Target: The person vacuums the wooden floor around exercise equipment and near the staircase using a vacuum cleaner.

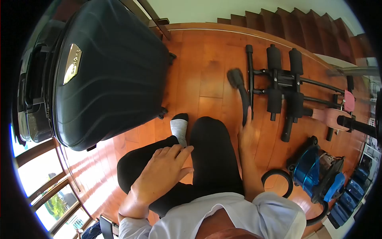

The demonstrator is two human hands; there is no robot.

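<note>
Gripping the near end of the black brush point(243, 95) in the right hand point(245, 133), with one digit point(249, 113) lying straight along the handle. Hiding the other right fingers from view; not able to tell how tightly wrapped.

Spreading the left hand point(163, 163) loosely, about half open, with the thumb standing off to the right; gripping nothing visible. Turning its back upward above the lap; hovering or resting, not able to tell which.

Pointing the brush far and a little left, out over the wood floor point(215, 93), just beside the left bar of the black exercise frame point(273, 59). Not able to tell about contact there.

Extending the right forearm point(250, 171) nearly straight far from the sleeve point(278, 211), to the right of the right thigh point(215, 155). Bending the left arm point(133, 205) inward, slanting from near left to far right across the left thigh point(135, 161).

Bending both knees, with a grey sock point(179, 127) showing far of the lap.

Having the dark suitcase point(119, 71) at left, windows point(41, 171) near left, the blue vacuum cleaner point(308, 167) near right, stairs point(286, 30) far right.
</note>
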